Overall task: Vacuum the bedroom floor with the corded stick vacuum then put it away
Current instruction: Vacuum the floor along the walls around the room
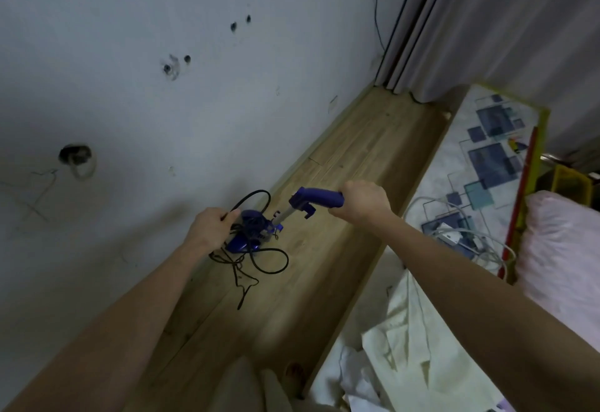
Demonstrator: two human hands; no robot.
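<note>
The left hand (209,229) pinches a loop of the black cord (259,257), which lies tangled around the blue vacuum body (250,233) on the wooden floor (357,158) beside the wall (162,103). The right hand (363,201) is closed around the blue handle (316,199) (the vacuum stands upright). Further right is the bed (487,138).

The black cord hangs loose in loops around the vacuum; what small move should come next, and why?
Probably the left hand, already pinching the cord, should gather another loop, because loops trail on the floor while the right hand steadies the vacuum handle.
</note>
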